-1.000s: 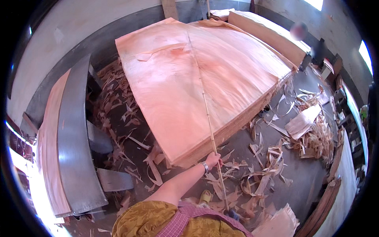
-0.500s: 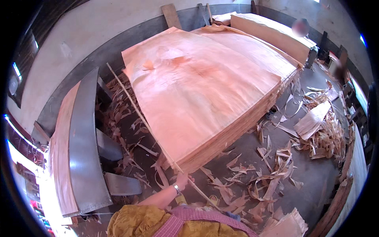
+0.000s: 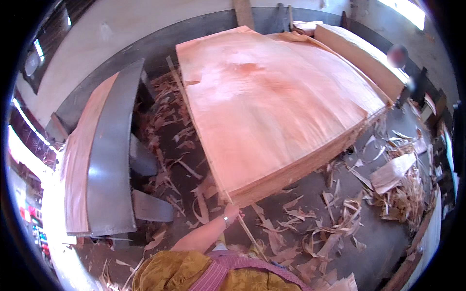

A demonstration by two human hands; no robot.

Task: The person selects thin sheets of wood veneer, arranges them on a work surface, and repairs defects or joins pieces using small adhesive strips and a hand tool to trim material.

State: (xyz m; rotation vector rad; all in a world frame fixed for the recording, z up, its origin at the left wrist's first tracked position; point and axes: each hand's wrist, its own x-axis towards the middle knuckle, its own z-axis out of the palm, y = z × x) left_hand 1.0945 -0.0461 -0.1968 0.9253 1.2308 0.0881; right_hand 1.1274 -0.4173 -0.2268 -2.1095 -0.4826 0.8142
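My left hand (image 3: 232, 212), with a metal-banded watch on its wrist, is closed around a long thin wooden stick (image 3: 177, 80). The stick runs along the left edge of a tall stack of large pinkish wood veneer sheets (image 3: 276, 116). My hand is just off the stack's near corner, and the stick's near end slants down past it towards my body. The top sheet lies nearly flat, with darker patches and a small torn flap towards its far left. My right hand is out of view.
On the left stands a long grey metal-topped bench (image 3: 112, 160) with veneer strips (image 3: 82, 169) along it. Veneer scraps (image 3: 335, 223) litter the floor, with a heap (image 3: 400, 189) at the right. A longer pale stack (image 3: 359, 58) stands behind, near a blurred person (image 3: 397, 57).
The stick's far end has swung right, closer to the stack's left edge. My left hand keeps its grip near the corner. The whole view has shifted, moving the scene rightward.
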